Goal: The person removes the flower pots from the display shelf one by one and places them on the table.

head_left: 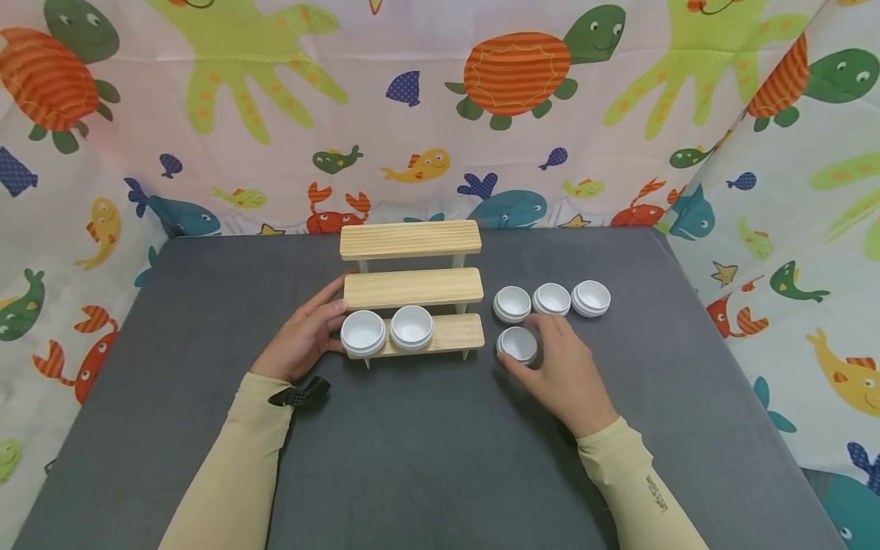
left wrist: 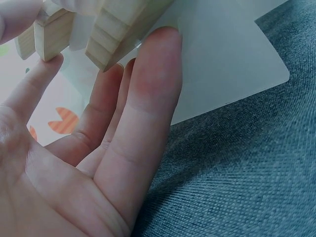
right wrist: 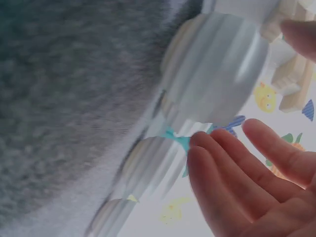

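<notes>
A tiered stand with wooden shelves (head_left: 412, 288) and pale translucent supports (left wrist: 227, 69) is at mid-table. My left hand (head_left: 309, 336) holds its left end, the thumb at the middle shelf and the other fingers along the shelf ends. Two small white bowls (head_left: 412, 327) sit on the lowest shelf, at its left and middle. To the right of the stand, my right hand (head_left: 567, 374) is spread around another small white bowl (head_left: 517, 345) with ridged sides. In the right wrist view, the thumb is apart from this bowl (right wrist: 217, 69) and the fingertips (right wrist: 254, 127) lie close beside it.
Three more white bowls (head_left: 551, 299) stand in a row on the grey tabletop (head_left: 412, 443), just behind my right hand. A curtain (head_left: 412, 114) printed with sea animals hangs behind the table and along its sides. A black strap (head_left: 300, 393) is at my left wrist.
</notes>
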